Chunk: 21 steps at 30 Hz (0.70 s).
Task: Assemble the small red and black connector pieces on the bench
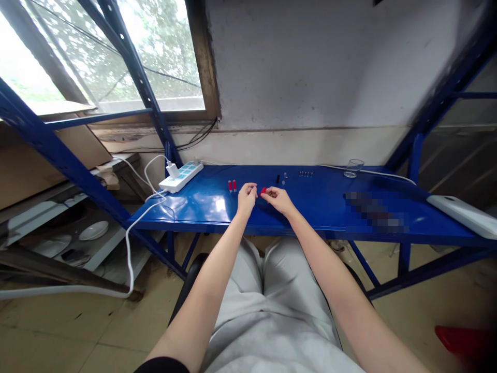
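Both my hands hover over the middle of a blue metal shelf [318, 207]. My right hand [276, 198] pinches a small red part [263, 190] between its fingertips. My left hand [247, 195] is curled in a pinch just left of it; what it holds, if anything, is too small to name. Two small red parts [232, 185] stand on the shelf to the left of my left hand. Beyond my right hand lie a small black piece [277, 179], a small clear piece [284, 178] and a row of tiny dark parts [306, 174].
A white power strip [180, 176] with a plugged charger and a white cable [134, 228] sits on the shelf's left end. A glass [353, 168] stands at the back right, a white flat device [464, 215] at the far right. Blue rack posts frame both sides.
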Motion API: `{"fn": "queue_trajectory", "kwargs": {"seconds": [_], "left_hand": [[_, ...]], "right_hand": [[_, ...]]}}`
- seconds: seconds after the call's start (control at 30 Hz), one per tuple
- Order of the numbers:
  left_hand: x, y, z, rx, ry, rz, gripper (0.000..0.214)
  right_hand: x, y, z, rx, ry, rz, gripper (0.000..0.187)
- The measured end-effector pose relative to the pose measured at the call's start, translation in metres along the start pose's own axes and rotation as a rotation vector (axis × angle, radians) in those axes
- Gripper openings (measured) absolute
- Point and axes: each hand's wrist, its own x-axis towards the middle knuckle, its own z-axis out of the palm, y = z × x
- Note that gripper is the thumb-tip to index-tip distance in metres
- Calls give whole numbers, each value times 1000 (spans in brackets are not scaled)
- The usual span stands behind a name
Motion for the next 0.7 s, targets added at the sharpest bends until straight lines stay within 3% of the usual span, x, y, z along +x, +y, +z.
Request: {"fn": "queue_trajectory", "kwargs": {"seconds": [0.13,0.4,0.53,0.7], "left_hand": [[0,0,0,6,-14,-40,16],[-1,1,1,83,-42,-42,18],[-1,1,0,107,-49,-24,18],[-2,1,0,125,-53,-9,19]], "right_hand": [[3,3,-3,9,132,19,35],[5,6,-10,-83,170,66,35],[14,8,-30,-266,189,124,29],[31,0,-64,-542,75,292,16]]}}
